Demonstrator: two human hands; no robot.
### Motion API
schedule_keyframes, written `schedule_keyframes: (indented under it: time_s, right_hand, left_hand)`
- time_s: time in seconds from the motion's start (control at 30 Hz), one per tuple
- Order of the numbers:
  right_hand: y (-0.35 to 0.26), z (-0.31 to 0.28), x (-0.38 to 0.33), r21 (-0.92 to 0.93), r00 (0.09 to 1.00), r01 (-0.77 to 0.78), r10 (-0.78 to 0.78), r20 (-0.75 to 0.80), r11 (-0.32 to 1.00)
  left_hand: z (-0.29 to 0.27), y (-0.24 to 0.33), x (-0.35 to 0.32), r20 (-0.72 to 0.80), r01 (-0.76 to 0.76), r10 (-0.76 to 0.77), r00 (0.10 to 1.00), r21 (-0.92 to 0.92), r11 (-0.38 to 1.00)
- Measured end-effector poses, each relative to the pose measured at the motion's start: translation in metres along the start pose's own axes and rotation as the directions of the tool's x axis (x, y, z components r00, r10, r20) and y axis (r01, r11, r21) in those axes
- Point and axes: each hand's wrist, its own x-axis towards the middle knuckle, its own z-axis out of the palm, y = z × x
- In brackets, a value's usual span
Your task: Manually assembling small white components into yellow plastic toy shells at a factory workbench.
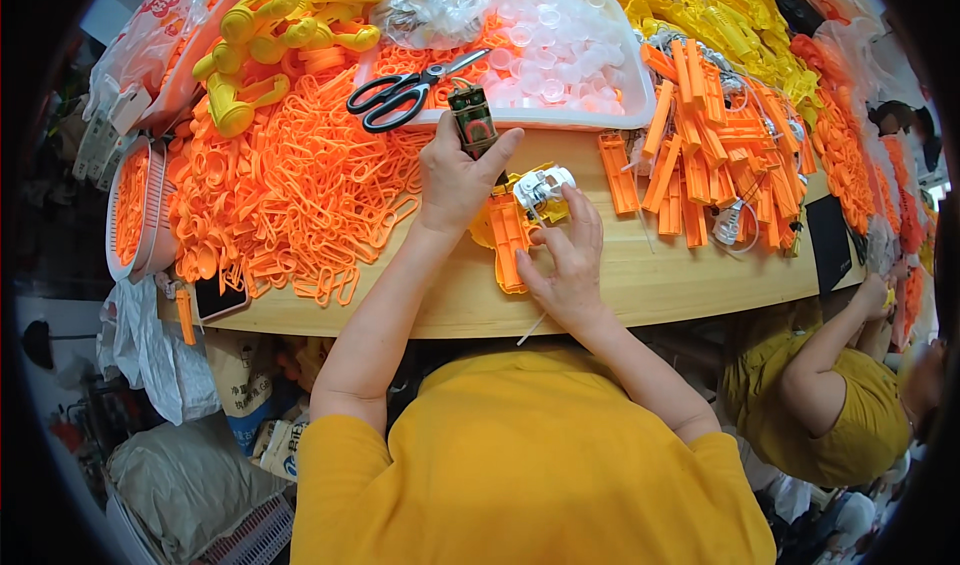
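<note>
My left hand [455, 177] is closed round a stubby dark green and black tool [472, 120], which looks like a small electric screwdriver. Its lower end points down at a yellow plastic shell [482, 231], mostly covered by other parts. Inside the shell lie an orange battery-case-like tray [509, 237] and a white plastic mechanism [545, 187]. My right hand [572, 263] steadies this assembly, with fingertips against the white mechanism and the thumb beside the orange tray. A thin white strip [531, 330] sticks out below it near the table edge.
Orange plastic clips [300, 185] heap up on the left. Black-handled scissors [410, 93] lie against a white tray [560, 120] of clear caps. Wired orange trays [690, 155] pile up at right, yellow shells [725, 15] behind. Another person [830, 385] works at the right.
</note>
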Motion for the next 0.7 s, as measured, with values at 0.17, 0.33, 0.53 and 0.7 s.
schedule_keyframes:
  time_s: [0.17, 0.33, 0.53, 0.7]
  right_hand:
    - [0.003, 0.005, -0.001, -0.007, 1.000, -0.004, 0.003, -0.028, 1.000]
    - [0.002, 0.008, -0.001, -0.005, 0.999, 0.015, -0.015, -0.031, 1.000]
    - [0.002, 0.007, 0.000, -0.019, 0.999, 0.013, -0.014, -0.029, 1.000]
    - [0.004, 0.008, 0.002, -0.031, 1.000, 0.009, -0.010, -0.028, 0.999]
  left_hand:
    - [0.001, -0.006, -0.002, 0.014, -0.019, 0.019, 1.000, 0.035, 0.999]
    - [0.000, -0.008, -0.007, -0.050, 0.001, -0.005, 0.999, -0.078, 0.997]
    - [-0.001, -0.011, -0.009, -0.061, -0.074, 0.072, 0.996, -0.027, 0.997]
    - [0.005, 0.003, 0.002, 0.019, -0.068, 0.067, 0.998, 0.069, 0.995]
